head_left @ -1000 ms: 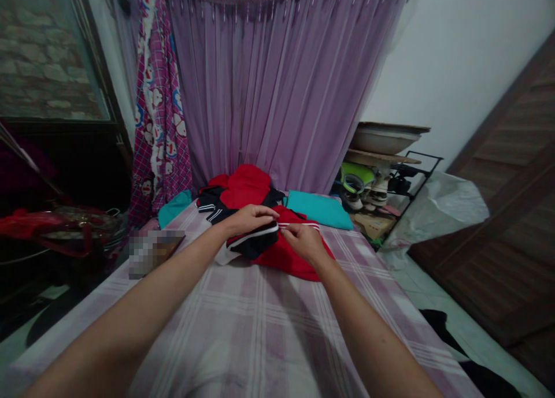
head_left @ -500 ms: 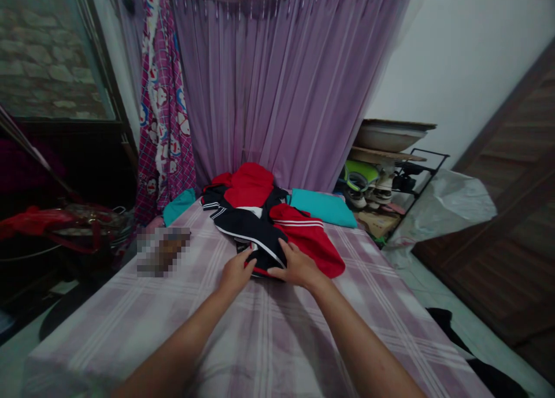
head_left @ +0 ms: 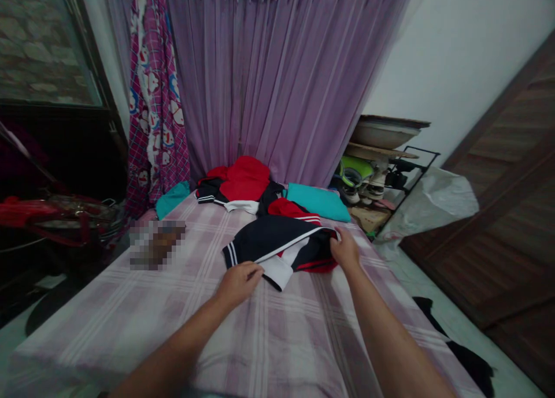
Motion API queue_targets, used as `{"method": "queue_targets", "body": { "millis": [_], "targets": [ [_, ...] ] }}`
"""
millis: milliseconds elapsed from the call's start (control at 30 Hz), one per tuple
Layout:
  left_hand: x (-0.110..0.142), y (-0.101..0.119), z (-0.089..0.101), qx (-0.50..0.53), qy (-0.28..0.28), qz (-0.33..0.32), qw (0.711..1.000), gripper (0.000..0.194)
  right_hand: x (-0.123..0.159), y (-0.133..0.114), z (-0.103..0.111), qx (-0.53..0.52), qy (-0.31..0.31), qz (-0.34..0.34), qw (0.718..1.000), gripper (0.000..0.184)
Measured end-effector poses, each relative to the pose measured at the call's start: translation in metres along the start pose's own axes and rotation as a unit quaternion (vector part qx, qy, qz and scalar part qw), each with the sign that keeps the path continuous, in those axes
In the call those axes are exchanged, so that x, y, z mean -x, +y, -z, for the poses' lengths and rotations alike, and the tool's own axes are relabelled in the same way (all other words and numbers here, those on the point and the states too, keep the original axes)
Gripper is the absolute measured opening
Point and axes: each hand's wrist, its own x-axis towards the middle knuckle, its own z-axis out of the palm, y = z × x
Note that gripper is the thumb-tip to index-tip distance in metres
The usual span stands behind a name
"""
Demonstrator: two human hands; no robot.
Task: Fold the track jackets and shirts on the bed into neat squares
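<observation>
Head view: navy garment (head_left: 271, 236) lies loose and uneven, not yet flat, on the plaid sheet (head_left: 182, 323); right hand (head_left: 346, 250) grips its edge, left hand (head_left: 238, 283), fingers curled, seems to pinch its trim

Two hands (head_left: 239, 283) (head_left: 346, 249), two teal cloths (head_left: 173, 199) (head_left: 318, 201), one purple curtain (head_left: 269, 86), one patterned hanging cloth (head_left: 154, 115), one basin (head_left: 384, 136); number of red-and-navy garments (head_left: 269, 235) unclear.
</observation>
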Motion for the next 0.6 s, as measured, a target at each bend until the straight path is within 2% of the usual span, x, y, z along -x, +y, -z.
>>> {"method": "queue_targets", "body": {
  "millis": [33, 100, 167, 233, 267, 333, 400, 500, 600],
  "targets": [
    [-0.002, -0.002, 0.004, -0.015, 0.035, 0.005, 0.999, 0.029, 0.009, -0.006, 0.000, 0.013, 0.009, 0.034, 0.999, 0.050],
    [-0.008, -0.007, 0.014, -0.054, 0.114, 0.001, 0.992, 0.029, 0.031, -0.025, -0.002, 0.026, 0.012, 0.146, 0.989, 0.051],
    [-0.019, -0.015, 0.024, -0.102, 0.170, -0.004, 0.980, 0.028, 0.052, -0.050, -0.003, 0.033, -0.023, 0.255, 0.966, 0.048],
    [-0.032, -0.024, 0.030, -0.150, 0.174, 0.030, 0.973, 0.045, 0.070, -0.073, -0.005, 0.058, -0.077, 0.305, 0.947, 0.047],
    [-0.039, -0.029, 0.032, -0.167, 0.151, 0.058, 0.973, 0.058, 0.078, -0.082, -0.006, 0.076, -0.103, 0.305, 0.944, 0.050],
    [-0.052, -0.035, 0.032, -0.183, 0.077, 0.104, 0.975, 0.071, 0.088, -0.093, -0.010, 0.112, -0.148, 0.255, 0.949, 0.060],
    [-0.061, -0.036, 0.028, -0.175, 0.009, 0.116, 0.978, 0.068, 0.092, -0.093, -0.015, 0.135, -0.182, 0.160, 0.961, 0.077],
    [-0.066, -0.023, 0.013, -0.141, -0.042, 0.091, 0.985, 0.065, 0.090, -0.079, -0.025, 0.108, -0.233, 0.011, 0.966, 0.101],
    [-0.060, 0.001, -0.009, -0.081, -0.087, 0.035, 0.992, 0.069, 0.080, -0.060, -0.035, 0.028, -0.274, -0.064, 0.959, 0.114]
  ]
}}
